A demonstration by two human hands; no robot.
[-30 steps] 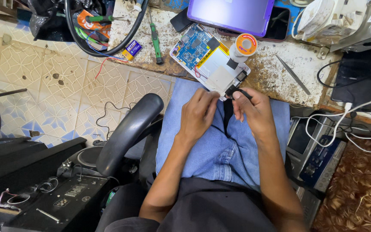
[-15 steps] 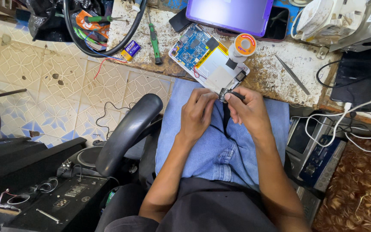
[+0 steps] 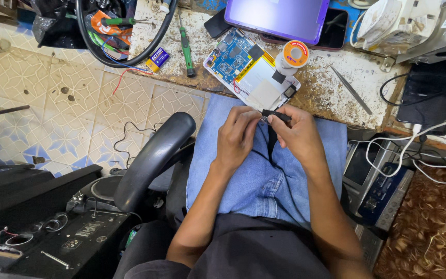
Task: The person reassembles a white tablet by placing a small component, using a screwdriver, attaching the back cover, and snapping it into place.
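Observation:
Both hands meet over my lap in blue jeans, just below the workbench edge. My right hand [image 3: 299, 133] pinches a small flat black part [image 3: 279, 115] between thumb and fingers. The fingertips of my left hand [image 3: 237, 133] close on the left end of the same part. Right above the hands, an opened tablet [image 3: 246, 72] lies on the bench with its blue circuit board and silver battery exposed. What the black part is cannot be made out.
On the worn bench lie a solder spool [image 3: 293, 55], tweezers [image 3: 351, 89], a green screwdriver [image 3: 186, 47], a small battery [image 3: 157, 58] and a purple-screened tablet [image 3: 277, 18]. A black chair armrest [image 3: 153, 157] sits left of my lap. Electronic boxes and white cables [image 3: 388, 170] are at the right.
My right hand has come down from the opened tablet's edge with the black part. The two hands have closed together over my lap.

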